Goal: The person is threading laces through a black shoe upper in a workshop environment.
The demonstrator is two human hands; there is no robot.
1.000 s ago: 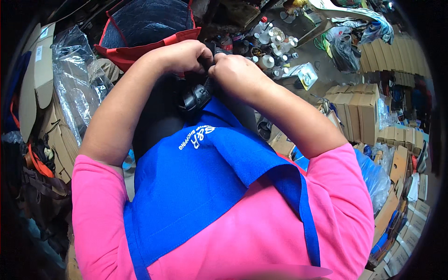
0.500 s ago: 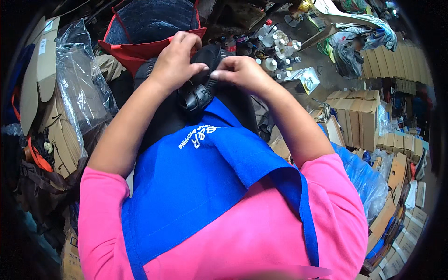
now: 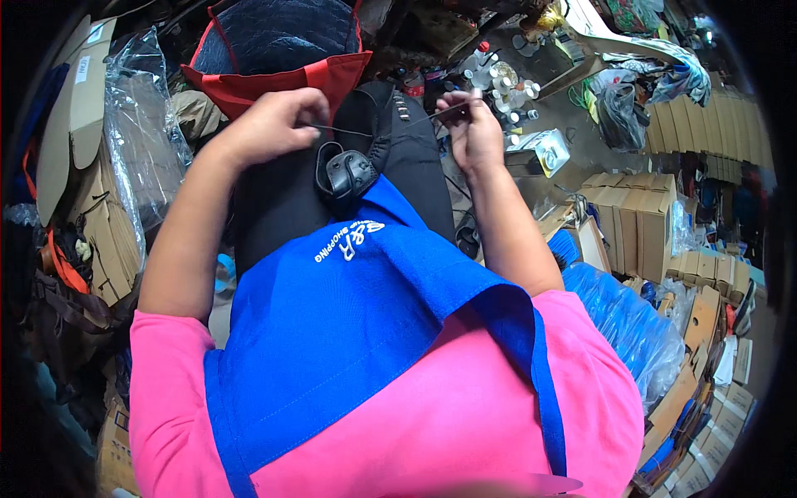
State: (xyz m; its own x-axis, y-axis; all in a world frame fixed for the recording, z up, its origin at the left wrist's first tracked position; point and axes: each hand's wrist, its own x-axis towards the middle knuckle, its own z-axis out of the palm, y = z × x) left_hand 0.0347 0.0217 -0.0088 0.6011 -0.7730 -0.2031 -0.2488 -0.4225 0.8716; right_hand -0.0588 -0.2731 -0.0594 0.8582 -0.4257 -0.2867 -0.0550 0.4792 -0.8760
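A black sandal (image 3: 349, 172) with a wide strap lies across my dark-trousered lap, its toe end pointing away from me. A thin dark thread (image 3: 353, 133) stretches across it between my two hands. My left hand (image 3: 278, 124) is left of the sandal, its fingers curled in on the thread's end. Raised to the right of the sandal, my right hand (image 3: 475, 139) pinches the thread's other end. Something short and dark shows at its fingertips, too small to make out. Neither hand touches the sandal.
Beyond my knees stands an open red bag (image 3: 282, 79) with a silvery lining. Several glue-like bottles (image 3: 502, 83) crowd the floor at the far right. Cardboard boxes (image 3: 635, 212) are stacked to the right; clear plastic sheeting (image 3: 149, 133) hangs over cardboard at left.
My hands were close together over the sandal. They have since drawn apart, left hand to the left and right hand to the right, with the thread now stretched between them.
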